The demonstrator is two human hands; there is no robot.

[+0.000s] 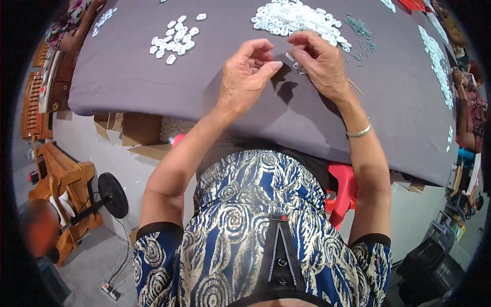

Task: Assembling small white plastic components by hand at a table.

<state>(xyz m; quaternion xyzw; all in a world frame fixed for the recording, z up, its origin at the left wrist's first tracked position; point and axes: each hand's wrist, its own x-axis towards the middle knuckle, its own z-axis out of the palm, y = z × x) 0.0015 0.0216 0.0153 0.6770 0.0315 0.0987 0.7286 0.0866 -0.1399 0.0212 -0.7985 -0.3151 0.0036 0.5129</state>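
My left hand [245, 77] is raised over the grey-covered table, fingers loosely curled and thumb stretched out apart from them, with nothing visible in it. Facing it, my right hand [325, 66] is closed in a pinch of thumb and fingers. A small white plastic piece [290, 56] shows at those fingertips. Under the right fingers lie a few white and grey bits [300, 69], partly hidden. Just beyond both hands is a large heap of white oval plastic pieces with holes [294, 19]. Beside the right wrist a thin tan stick [356, 87] pokes out; its other end is hidden.
A smaller group of white pieces [179, 37] lies to the left, and a pile of small grey screws or nails [362, 35] to the right. More white pieces [437, 64] line the right edge. Open cardboard boxes [140, 128] stand under the table. Other people sit at both sides.
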